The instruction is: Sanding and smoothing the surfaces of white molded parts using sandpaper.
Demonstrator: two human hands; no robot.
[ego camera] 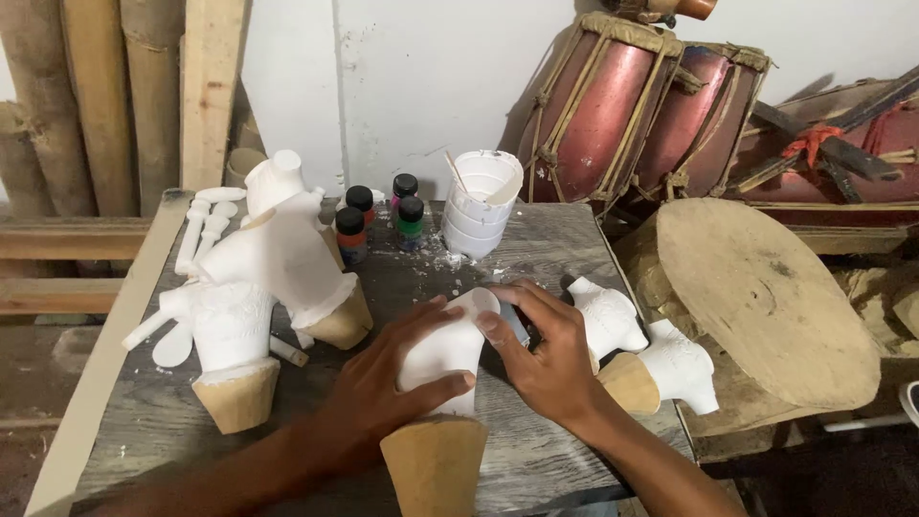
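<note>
The white figure (pixel 442 352) stands on its tan conical base (pixel 433 464) at the front centre of the grey wooden table (pixel 546 251). The left hand (pixel 383 383) wraps its left side, thumb across the front, fingers closed on it. The right hand (pixel 548 354) presses its upper right edge, fingers curled; a dark object beneath them cannot be identified.

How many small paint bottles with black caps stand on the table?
4, clustered at the back of the table beside the white cup: orange, red, pink, green. More may hide behind the white figures.
</note>
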